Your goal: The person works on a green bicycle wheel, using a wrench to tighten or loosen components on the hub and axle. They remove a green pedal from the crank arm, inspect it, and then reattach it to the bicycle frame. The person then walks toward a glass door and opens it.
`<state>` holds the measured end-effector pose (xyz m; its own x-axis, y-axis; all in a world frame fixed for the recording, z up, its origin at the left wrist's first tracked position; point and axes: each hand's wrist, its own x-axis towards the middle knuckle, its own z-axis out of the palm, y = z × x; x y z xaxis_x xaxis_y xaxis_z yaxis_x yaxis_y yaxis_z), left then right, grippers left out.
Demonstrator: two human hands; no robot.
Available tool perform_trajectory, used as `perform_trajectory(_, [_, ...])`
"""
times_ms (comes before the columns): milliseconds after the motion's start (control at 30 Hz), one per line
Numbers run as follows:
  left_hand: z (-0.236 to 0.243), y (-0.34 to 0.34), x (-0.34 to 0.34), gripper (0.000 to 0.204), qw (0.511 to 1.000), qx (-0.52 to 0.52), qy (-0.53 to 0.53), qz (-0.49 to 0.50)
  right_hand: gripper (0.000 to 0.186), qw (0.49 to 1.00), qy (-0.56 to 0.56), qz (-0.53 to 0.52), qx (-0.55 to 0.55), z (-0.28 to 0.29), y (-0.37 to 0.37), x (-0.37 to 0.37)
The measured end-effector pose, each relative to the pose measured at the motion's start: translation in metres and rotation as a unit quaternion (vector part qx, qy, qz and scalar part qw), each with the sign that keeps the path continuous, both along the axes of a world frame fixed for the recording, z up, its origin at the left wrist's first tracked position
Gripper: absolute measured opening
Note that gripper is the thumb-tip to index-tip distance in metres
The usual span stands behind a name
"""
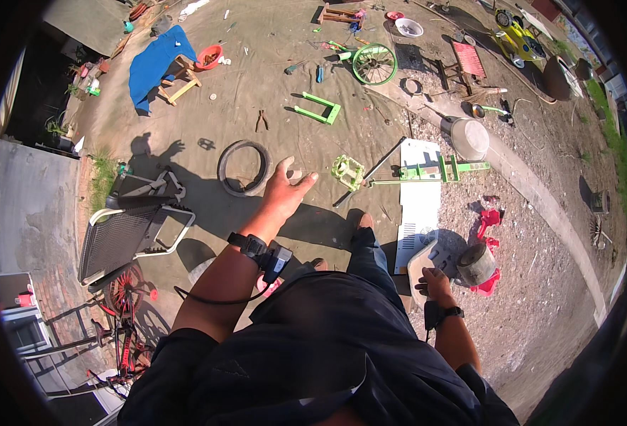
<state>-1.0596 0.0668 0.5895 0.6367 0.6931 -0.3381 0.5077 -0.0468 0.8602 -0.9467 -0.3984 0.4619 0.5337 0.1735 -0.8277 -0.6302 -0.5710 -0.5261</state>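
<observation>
My left hand point(285, 189) is raised in front of me, open, fingers spread and nothing in them. Beyond it, to the left, a black tyre point(222, 170) lies flat on the ground cloth. To its right are a green openwork metal part point(347, 172) and a dark rod point(384, 165). My right hand point(437, 284) hangs low on the right with loosely bent fingers and no visible object in it. It overlaps a beige panel point(418, 263); whether it touches the panel I cannot tell. A grey cylinder point(476, 264) and red plastic pieces point(490, 221) lie beside that hand.
A long green frame point(434, 172) lies across white cardboard point(420, 202). Farther off are pliers point(261, 121), a green U-shaped frame point(320, 110) and a green spoked wheel point(374, 64). A folding chair point(125, 238) and red bicycle point(125, 334) stand left; a bucket point(469, 138) stands right.
</observation>
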Motion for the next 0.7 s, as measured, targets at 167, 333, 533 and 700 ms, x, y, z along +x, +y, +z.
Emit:
perform_trajectory(167, [-0.054, 0.063, -0.031, 0.061, 0.993, 0.006, 0.098, 0.063, 0.033, 1.0, 0.0, -0.001, 0.016, -0.007, 0.043, 0.112])
perform_trajectory(333, [-0.054, 0.061, -0.085, 0.061, 0.958, -0.116, 0.178, 0.191, 0.032, 0.999, -0.019, 0.027, -0.009, -0.002, 0.106, 0.21])
perform_trajectory(533, [-0.083, 0.092, -0.119, 0.06, 0.914, -0.186, 0.245, 0.263, 0.035, 0.996, -0.011, 0.091, -0.005, -0.018, 0.229, 0.278])
perform_trajectory(700, [-0.103, 0.196, -0.086, 0.058, 0.912, -0.221, 0.238, 0.249, 0.033, 0.994, -0.004, 0.11, -0.012, -0.03, 0.355, 0.302])
